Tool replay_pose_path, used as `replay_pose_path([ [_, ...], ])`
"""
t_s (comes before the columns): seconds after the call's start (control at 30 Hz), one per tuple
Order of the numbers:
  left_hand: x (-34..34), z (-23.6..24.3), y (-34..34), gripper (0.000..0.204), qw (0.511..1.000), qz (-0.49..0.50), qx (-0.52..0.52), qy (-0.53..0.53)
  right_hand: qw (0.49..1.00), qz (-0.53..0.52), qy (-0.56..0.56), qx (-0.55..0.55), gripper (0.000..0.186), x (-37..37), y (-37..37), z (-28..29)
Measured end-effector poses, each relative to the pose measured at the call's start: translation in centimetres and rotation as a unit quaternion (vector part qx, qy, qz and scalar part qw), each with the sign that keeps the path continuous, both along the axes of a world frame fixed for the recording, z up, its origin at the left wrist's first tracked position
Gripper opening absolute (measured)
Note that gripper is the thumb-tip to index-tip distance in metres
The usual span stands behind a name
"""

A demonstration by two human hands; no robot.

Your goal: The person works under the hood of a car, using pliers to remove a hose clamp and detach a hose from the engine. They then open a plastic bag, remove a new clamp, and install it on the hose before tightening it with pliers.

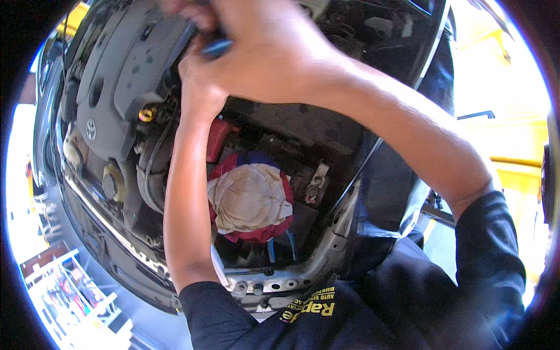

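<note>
Both my hands reach over the far part of an open engine bay. My right hand (265, 58) is smeared by motion; its fingers curl around a dark tool handle with a blue end (216, 48), whose kind I cannot make out. Just below and behind it is my left hand (201, 81), close to the same handle. The right hand covers its fingers, so its grip is hidden. Beside the hands lies the grey plastic engine cover (125, 64). Nearer, between my forearms, a crumpled beige cloth (251, 195) sits on a red and blue bundle (256, 235).
A red part (219, 139) stands beyond the cloth. Left of my forearm are a yellow ring handle (147, 114) and a round cap (114, 182). The metal front rail (274, 286) crosses near my body. A cart with tools (73, 291) stands at lower left.
</note>
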State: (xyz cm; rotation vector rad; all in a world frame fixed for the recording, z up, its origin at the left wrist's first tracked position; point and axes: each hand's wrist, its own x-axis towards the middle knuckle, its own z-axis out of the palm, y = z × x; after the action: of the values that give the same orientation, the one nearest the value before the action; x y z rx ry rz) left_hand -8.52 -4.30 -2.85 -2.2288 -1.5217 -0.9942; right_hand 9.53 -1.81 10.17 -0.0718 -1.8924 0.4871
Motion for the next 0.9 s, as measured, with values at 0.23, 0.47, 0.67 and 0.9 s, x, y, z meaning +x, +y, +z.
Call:
replay_pose_path([
  [0.23,1.1,0.4,-1.1,0.029,0.999,0.005,-0.010,-0.044,0.986,0.082,-0.111,0.092,0.033,4.4,-4.0,-3.3],
  [0.47,1.8,1.1,-1.6,0.026,0.998,0.018,-0.027,-0.057,0.980,0.083,-0.155,0.094,0.038,5.2,-5.3,-5.6],
  [0.67,2.0,0.9,-1.5,0.027,0.997,0.024,-0.033,-0.060,0.981,0.037,-0.146,0.122,0.039,5.7,-5.1,-5.3],
  [0.9,2.0,1.9,-2.3,0.029,0.996,0.028,-0.052,-0.070,0.979,-0.002,-0.174,0.110,0.066,6.4,-5.2,-4.4],
])
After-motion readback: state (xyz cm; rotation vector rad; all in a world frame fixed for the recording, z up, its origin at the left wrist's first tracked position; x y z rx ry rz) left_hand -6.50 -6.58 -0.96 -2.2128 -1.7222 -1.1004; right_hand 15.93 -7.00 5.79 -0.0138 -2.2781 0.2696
